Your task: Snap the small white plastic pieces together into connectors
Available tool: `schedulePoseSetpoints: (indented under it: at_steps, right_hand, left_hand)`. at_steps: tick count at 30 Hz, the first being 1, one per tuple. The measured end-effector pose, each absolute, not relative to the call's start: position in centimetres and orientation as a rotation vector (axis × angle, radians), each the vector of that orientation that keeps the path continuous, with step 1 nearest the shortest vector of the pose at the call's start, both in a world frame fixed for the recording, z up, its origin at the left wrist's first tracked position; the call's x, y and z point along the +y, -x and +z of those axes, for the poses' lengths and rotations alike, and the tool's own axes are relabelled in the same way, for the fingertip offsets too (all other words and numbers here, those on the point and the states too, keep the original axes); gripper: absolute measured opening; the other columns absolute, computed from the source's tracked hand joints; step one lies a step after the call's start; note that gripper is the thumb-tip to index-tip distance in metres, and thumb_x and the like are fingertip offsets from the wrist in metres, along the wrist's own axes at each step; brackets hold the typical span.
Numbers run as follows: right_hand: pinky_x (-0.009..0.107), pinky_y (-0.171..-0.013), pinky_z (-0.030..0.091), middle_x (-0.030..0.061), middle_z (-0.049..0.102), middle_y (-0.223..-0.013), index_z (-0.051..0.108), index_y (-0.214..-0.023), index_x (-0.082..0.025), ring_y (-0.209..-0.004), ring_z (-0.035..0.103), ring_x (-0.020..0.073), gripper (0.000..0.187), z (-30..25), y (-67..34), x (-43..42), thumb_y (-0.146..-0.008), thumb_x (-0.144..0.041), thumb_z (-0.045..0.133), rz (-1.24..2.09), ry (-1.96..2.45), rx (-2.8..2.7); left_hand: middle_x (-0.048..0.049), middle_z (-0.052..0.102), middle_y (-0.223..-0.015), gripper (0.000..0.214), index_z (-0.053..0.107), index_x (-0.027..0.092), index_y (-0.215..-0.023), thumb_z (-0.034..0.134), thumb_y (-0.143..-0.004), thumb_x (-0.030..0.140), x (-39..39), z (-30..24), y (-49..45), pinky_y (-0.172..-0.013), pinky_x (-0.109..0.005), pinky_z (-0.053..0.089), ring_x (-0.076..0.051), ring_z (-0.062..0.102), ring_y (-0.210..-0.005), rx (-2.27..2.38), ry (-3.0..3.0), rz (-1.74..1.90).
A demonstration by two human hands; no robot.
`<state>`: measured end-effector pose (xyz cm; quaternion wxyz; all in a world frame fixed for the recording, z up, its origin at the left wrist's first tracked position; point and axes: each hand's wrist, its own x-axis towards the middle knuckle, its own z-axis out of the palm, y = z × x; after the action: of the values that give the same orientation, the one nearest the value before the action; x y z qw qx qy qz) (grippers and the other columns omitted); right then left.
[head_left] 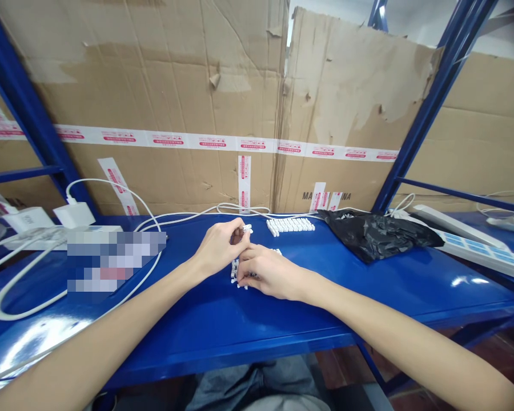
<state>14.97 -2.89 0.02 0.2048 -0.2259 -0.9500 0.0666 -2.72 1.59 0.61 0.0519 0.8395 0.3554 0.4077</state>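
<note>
My left hand (223, 244) pinches a small white plastic piece (248, 229) between thumb and fingertips, just above the blue shelf. Close beside it, my right hand (270, 272) curls its fingers low over several loose white pieces (235, 269) lying on the shelf. What sits between the right fingertips is hidden by the hand. More white pieces peek out behind the right knuckles. Farther back, a neat row of white plastic pieces (291, 225) lies side by side.
A crumpled black plastic bag (377, 235) lies at right, near long white strips (484, 248). At left are a white power strip (107, 235), plugged-in chargers (74, 215) and looping white cables. Taped cardboard (175, 103) backs the blue shelf (223, 337), between blue metal posts.
</note>
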Motion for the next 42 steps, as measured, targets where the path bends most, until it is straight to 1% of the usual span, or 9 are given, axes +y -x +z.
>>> schedulePoseSetpoints:
  at_steps: [6, 13, 18, 21, 26, 33, 35, 38, 42]
  right_hand:
    - [0.034, -0.090, 0.049, 0.0098, 0.070, -0.098, 0.068, -0.086, -0.013, -0.097, 0.061, 0.0214, 0.013, 0.2, -14.8, -3.3, -0.091, -0.005, 0.060, 0.093, 0.649, -2.679]
    - [0.035, -0.093, 0.047, 0.0104, 0.069, -0.099, 0.065, -0.088, -0.015, -0.101, 0.059, 0.0229, 0.013, -0.2, -14.7, -3.2, -0.089, -0.004, 0.059, 0.036, 0.639, -2.651]
    - [0.033, -0.087, 0.047, 0.0097, 0.066, -0.099, 0.062, -0.089, -0.015, -0.097, 0.056, 0.0213, 0.016, 0.0, -14.9, -3.3, -0.090, -0.001, 0.054, 0.041, 0.662, -2.600]
    - [0.033, -0.085, 0.045, 0.0085, 0.064, -0.098, 0.061, -0.088, -0.017, -0.093, 0.053, 0.0213, 0.021, 0.2, -15.0, -3.4, -0.086, 0.002, 0.052, 0.025, 0.708, -2.595]
    - [0.034, -0.086, 0.043, 0.0075, 0.064, -0.094, 0.056, -0.084, -0.017, -0.089, 0.050, 0.0212, 0.021, 0.3, -15.0, -3.3, -0.082, 0.003, 0.051, -0.002, 0.688, -2.592]
    - [0.029, -0.071, 0.040, 0.0029, 0.060, -0.082, 0.050, -0.085, -0.019, -0.081, 0.049, 0.0187, 0.031, 0.6, -15.3, -3.3, -0.071, 0.008, 0.046, 0.124, 0.762, -2.529]
    - [0.028, -0.069, 0.040, 0.0021, 0.058, -0.081, 0.050, -0.086, -0.019, -0.076, 0.049, 0.0171, 0.027, 0.9, -15.6, -3.0, -0.077, 0.006, 0.045, 0.183, 0.775, -2.459]
    - [0.029, -0.071, 0.043, 0.0011, 0.061, -0.082, 0.054, -0.090, -0.020, -0.074, 0.054, 0.0154, 0.016, 1.7, -16.5, -2.3, -0.092, -0.006, 0.046, 0.285, 0.795, -2.234]
    - [0.030, -0.074, 0.047, 0.0009, 0.068, -0.081, 0.061, -0.089, -0.019, -0.075, 0.061, 0.0152, 0.009, 2.7, -17.7, -1.4, -0.093, -0.014, 0.054, 0.377, 0.853, -2.038]
  left_hand:
    - [0.0039, 0.055, -0.061, 0.019, 0.053, 0.020, -0.075, 0.053, -0.092, 0.028, 1.7, 0.6, 2.8, -0.059, -0.026, 0.040, -0.013, 0.050, -0.055, 1.084, -2.557, 1.212]
    - [0.0037, 0.056, -0.062, 0.020, 0.052, 0.020, -0.074, 0.052, -0.093, 0.028, 1.6, 0.7, 2.8, -0.059, -0.026, 0.039, -0.013, 0.050, -0.056, 1.092, -2.567, 1.213]
    - [0.0040, 0.054, -0.061, 0.021, 0.050, 0.021, -0.073, 0.052, -0.092, 0.028, 1.6, 0.9, 2.9, -0.059, -0.026, 0.039, -0.013, 0.050, -0.056, 1.101, -2.564, 1.248]
    - [0.0038, 0.055, -0.061, 0.020, 0.050, 0.021, -0.073, 0.052, -0.092, 0.028, 1.7, 1.0, 2.9, -0.059, -0.026, 0.040, -0.014, 0.051, -0.056, 1.109, -2.545, 1.290]
    - [0.0034, 0.056, -0.061, 0.019, 0.050, 0.021, -0.073, 0.052, -0.091, 0.028, 1.8, 1.0, 3.0, -0.059, -0.026, 0.040, -0.014, 0.051, -0.055, 1.143, -2.544, 1.307]
    - [0.0037, 0.055, -0.060, 0.023, 0.048, 0.021, -0.070, 0.052, -0.092, 0.030, 1.7, 1.0, 3.0, -0.058, -0.026, 0.038, -0.014, 0.050, -0.055, 1.190, -2.528, 1.269]
    - [0.0037, 0.055, -0.060, 0.023, 0.049, 0.021, -0.071, 0.052, -0.092, 0.030, 1.7, 0.9, 3.0, -0.058, -0.026, 0.038, -0.013, 0.049, -0.054, 1.182, -2.539, 1.271]
    - [0.0032, 0.056, -0.061, 0.023, 0.049, 0.021, -0.072, 0.053, -0.093, 0.030, 1.7, 0.9, 3.0, -0.058, -0.026, 0.038, -0.013, 0.050, -0.055, 1.151, -2.555, 1.288]
    - [0.0033, 0.056, -0.062, 0.025, 0.051, 0.020, -0.074, 0.051, -0.096, 0.031, 1.4, 1.0, 2.9, -0.059, -0.026, 0.038, -0.013, 0.050, -0.055, 1.094, -2.588, 1.308]
